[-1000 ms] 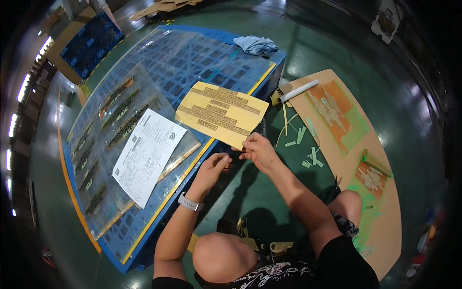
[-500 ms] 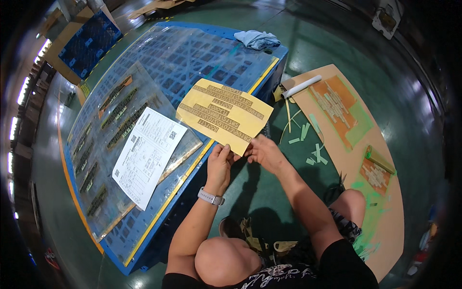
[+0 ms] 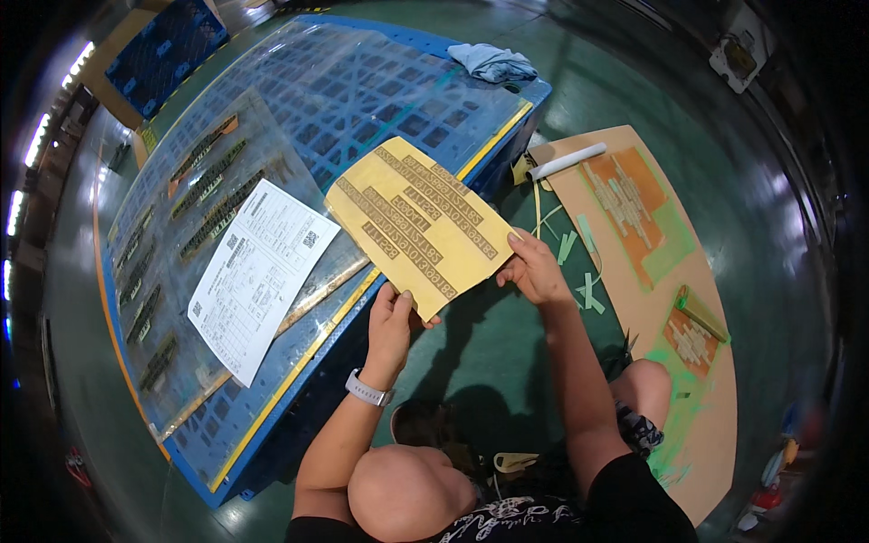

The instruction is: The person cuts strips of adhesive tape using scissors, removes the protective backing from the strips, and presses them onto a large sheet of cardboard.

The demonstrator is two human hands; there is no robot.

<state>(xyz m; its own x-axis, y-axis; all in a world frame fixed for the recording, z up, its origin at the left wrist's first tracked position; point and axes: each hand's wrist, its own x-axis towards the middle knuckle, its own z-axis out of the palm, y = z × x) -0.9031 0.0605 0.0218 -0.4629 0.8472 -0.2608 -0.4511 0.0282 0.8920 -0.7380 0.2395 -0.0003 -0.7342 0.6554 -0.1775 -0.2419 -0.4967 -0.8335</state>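
Between my two hands is a yellow stencil sheet (image 3: pixel 412 204) with rows of cut or dark printed characters, its far corner over the blue pallet. My left hand (image 3: pixel 396 315) pinches its near corner, thumb on top. My right hand (image 3: pixel 534 269) grips its right corner, the thumb lying along the edge. To the left, a white printed paper form (image 3: pixel 262 276) lies on the clear sheet (image 3: pixel 299 185) covering the pallet. Beyond the form, several dark stencil strips (image 3: pixel 222 213) show in slanted rows on that sheet.
The large blue pallet (image 3: pixel 434 113) has a yellow strip along its edge and a blue cloth (image 3: pixel 491 63) at its far corner. At right, a cardboard sheet (image 3: pixel 692 317) carries masked orange stencils (image 3: pixel 625 208) and a white roll (image 3: pixel 568 160). Green tape scraps (image 3: pixel 590 294) litter the floor; scissors (image 3: pixel 628 344) are near my knee.
The yellow sheet has turned clockwise. My right hand has moved up and right along it to another corner, while my left hand has shifted slightly down and left.
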